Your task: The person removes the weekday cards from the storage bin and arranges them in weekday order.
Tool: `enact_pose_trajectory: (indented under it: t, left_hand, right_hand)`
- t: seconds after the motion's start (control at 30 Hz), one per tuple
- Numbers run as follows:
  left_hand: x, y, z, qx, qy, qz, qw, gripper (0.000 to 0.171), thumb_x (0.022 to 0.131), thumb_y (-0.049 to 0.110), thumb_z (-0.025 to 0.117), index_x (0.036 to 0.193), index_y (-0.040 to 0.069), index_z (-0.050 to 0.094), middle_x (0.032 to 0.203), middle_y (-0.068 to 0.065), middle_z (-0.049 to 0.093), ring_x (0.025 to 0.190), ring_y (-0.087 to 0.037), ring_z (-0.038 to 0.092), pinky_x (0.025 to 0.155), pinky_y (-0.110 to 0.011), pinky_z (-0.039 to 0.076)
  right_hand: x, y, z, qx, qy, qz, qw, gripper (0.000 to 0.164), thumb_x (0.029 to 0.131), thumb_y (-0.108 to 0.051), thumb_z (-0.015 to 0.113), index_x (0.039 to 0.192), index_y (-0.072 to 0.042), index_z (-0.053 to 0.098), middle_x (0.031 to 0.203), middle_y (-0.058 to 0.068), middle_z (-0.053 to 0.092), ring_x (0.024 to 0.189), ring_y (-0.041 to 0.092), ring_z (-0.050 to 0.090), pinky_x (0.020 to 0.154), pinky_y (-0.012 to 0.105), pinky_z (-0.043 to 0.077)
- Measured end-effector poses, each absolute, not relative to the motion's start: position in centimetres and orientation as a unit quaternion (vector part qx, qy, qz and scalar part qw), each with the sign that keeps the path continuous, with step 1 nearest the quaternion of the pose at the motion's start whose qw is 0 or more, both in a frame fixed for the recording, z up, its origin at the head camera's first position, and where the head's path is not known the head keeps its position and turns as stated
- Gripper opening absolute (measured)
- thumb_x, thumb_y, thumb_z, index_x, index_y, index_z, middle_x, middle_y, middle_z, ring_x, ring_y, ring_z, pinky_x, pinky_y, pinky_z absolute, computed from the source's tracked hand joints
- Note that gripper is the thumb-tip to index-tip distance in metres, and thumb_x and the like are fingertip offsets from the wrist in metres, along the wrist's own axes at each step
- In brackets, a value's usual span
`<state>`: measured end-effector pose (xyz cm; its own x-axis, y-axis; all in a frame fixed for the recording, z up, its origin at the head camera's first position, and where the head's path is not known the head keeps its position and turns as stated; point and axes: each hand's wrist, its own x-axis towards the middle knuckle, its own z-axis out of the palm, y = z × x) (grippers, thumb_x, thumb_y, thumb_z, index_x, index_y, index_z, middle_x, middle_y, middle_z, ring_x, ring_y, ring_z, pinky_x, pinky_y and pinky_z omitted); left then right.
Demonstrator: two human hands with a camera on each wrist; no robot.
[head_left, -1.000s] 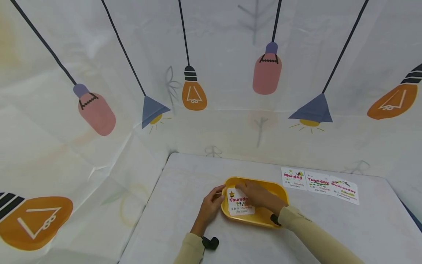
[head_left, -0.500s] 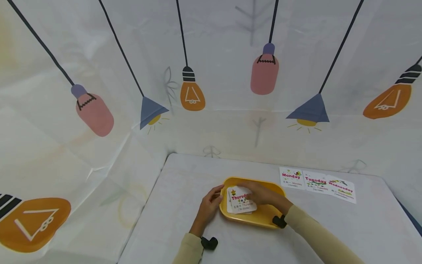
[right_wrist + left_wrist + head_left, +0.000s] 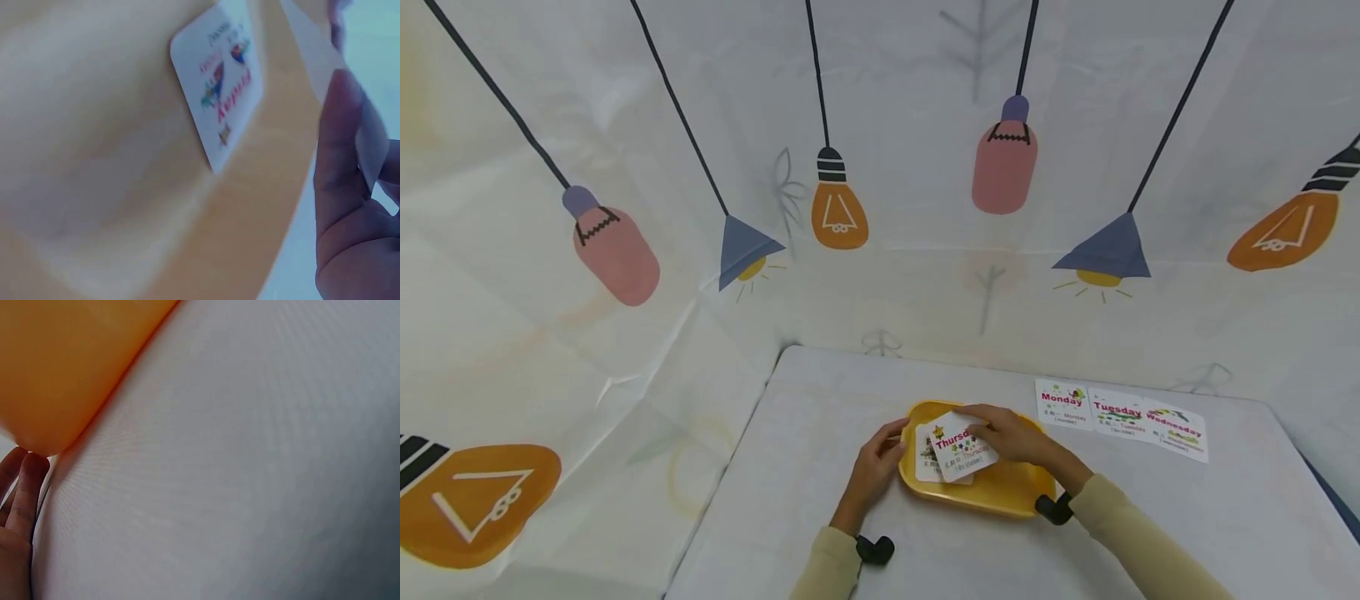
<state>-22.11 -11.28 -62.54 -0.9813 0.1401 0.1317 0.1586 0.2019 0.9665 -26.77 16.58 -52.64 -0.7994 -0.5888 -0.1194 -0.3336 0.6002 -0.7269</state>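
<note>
My right hand (image 3: 1003,433) pinches a white "Thursday" card (image 3: 961,454) between thumb and fingers, tilted over the yellow tray (image 3: 1011,492). The right wrist view shows this card (image 3: 371,140) almost edge-on beside the thumb (image 3: 339,119). Under it, in the tray's left part, lies a "Friday" card (image 3: 219,87), partly covered in the head view. At the tray's left end, my left hand (image 3: 872,467) holds the rim. In the left wrist view its fingertips (image 3: 34,465) meet the tray's corner (image 3: 50,434) from outside.
At the back right of the white table (image 3: 820,400) lie cards in a row: "Monday" (image 3: 1063,412), "Tuesday" (image 3: 1116,423) and "Wednesday" (image 3: 1180,442). A white sheet printed with lamps (image 3: 917,308) hangs behind the table and at its left side.
My right hand has lifted the "Thursday" card, turned it and shifted it to the right, uncovering part of the card below. My left hand has stayed at the tray's left end.
</note>
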Motion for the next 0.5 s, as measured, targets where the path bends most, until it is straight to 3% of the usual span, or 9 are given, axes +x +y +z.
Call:
enact_pose_trajectory:
  t: [0.1, 0.3, 0.5]
  left_hand:
    - [-22.2, -11.3, -62.5, -0.1, -0.776, -0.623, 0.013, 0.039, 0.102, 0.022, 0.057, 0.14, 0.028, 0.056, 0.136, -0.004, 0.062, 0.114, -0.023, 0.065, 0.097, -0.023, 0.053]
    - [-22.2, -11.3, -62.5, -0.106, -0.773, -0.626, 0.012, 0.038, 0.102, 0.022, 0.057, 0.14, 0.028, 0.056, 0.136, -0.004, 0.062, 0.114, -0.024, 0.065, 0.096, -0.023, 0.053]
    - [-22.1, -11.1, -62.5, -0.093, -0.775, -0.625, 0.011, 0.039, 0.102, 0.019, 0.057, 0.14, 0.026, 0.056, 0.135, -0.005, 0.062, 0.115, -0.026, 0.065, 0.097, -0.021, 0.051]
  right_hand:
    - [-26.7, 17.7, -51.9, -0.225, 0.87, -0.398, 0.186, 0.045, 0.103, -0.028, 0.055, 0.147, -0.02, 0.051, 0.147, 0.017, 0.051, 0.094, 0.017, 0.061, 0.098, 0.047, 0.055]
    - [-25.5, 20.7, -50.6, -0.159, 0.847, -0.471, 0.189, 0.055, 0.1, -0.028, 0.059, 0.151, -0.014, 0.045, 0.139, 0.024, 0.055, 0.093, 0.021, 0.067, 0.078, 0.031, 0.061]
    - [-24.4, 23.4, -50.1, -0.13, 0.842, -0.496, 0.167, 0.07, 0.094, -0.031, 0.069, 0.154, -0.013, 0.039, 0.143, 0.024, 0.05, 0.091, 0.024, 0.062, 0.075, 0.027, 0.059]
